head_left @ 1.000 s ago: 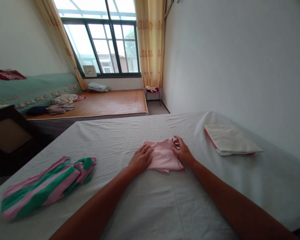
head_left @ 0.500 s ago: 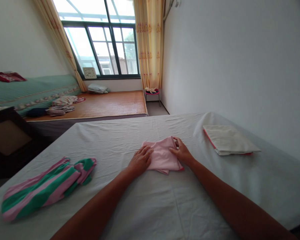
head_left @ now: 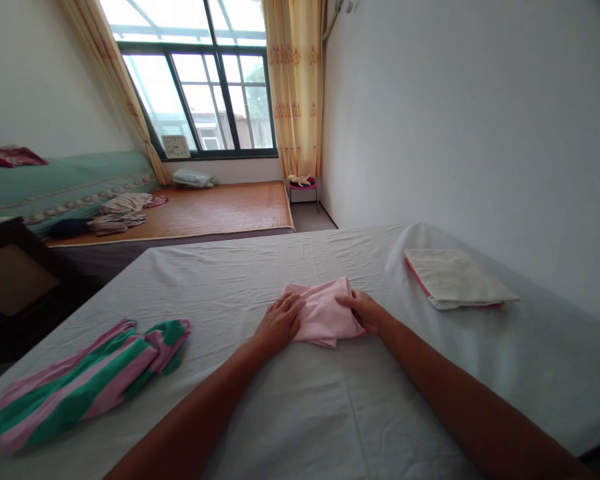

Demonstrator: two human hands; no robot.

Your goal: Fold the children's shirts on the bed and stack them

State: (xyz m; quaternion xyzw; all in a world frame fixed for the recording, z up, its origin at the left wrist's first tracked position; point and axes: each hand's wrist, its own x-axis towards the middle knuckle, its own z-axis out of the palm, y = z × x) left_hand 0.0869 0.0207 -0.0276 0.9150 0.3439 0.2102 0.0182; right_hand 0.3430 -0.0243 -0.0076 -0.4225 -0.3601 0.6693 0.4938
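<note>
A folded pink garment (head_left: 325,310) lies in the middle of the white-covered surface (head_left: 300,413); its exact kind does not show. My left hand (head_left: 280,320) rests flat on its left side, fingers stretched out. At the right edge my right hand (head_left: 365,310) grips the cloth, thumb on top and the other fingers hidden beneath or behind it. To the left lies a crumpled garment with green and pink stripes (head_left: 95,380). On the right is a folded off-white cloth (head_left: 455,277) with a red edge.
A bed with a brown mat (head_left: 220,207) stands beyond, holding folded clothes (head_left: 117,223). A dark wooden chair (head_left: 20,280) is at the left. A small stool (head_left: 303,185) stands by the curtain, and a white wall (head_left: 460,120) runs along the right.
My right hand has moved slightly down the garment's right edge, its fingers now hidden by the cloth. My left hand has stayed in place. The view has shifted slightly.
</note>
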